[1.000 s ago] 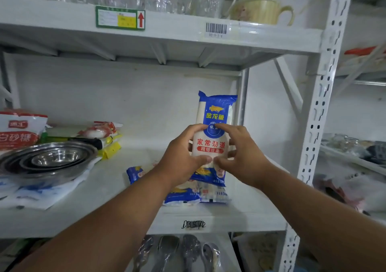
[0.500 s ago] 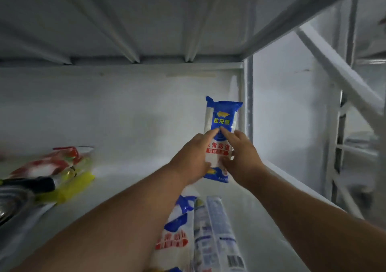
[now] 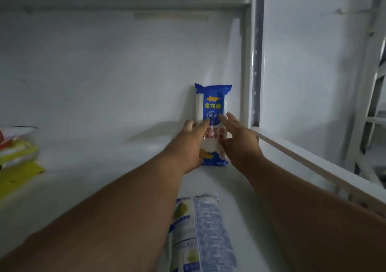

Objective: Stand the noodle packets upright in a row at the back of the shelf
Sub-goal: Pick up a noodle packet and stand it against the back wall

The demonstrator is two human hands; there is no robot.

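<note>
Blue-and-white plastic noodle packet (image 3: 213,112) stands upright at the back of the white metal shelf (image 3: 104,167), about 1 o'clock from frame centre, back face apparently against the rear wall, just left of the grey corner post (image 3: 256,62). Left hand (image 3: 189,144) cups its left edge, fingers curled on the front; right hand (image 3: 238,140) has fingers spread along the right edge, touching lightly or just off, cannot tell which. Step in hand, I'd say: seating and letting go. Do it well: press the base flat on the shelf, lean the top to the wall, ease both hands off together and pause to check it doesn't tip forward. Two more packets (image 3: 200,236) lie flat at 6 o'clock, near the front; next one should go just left of this one, edges touching. Yellow packaging (image 3: 18,156) at 9 o'clock sits well apart.
</note>
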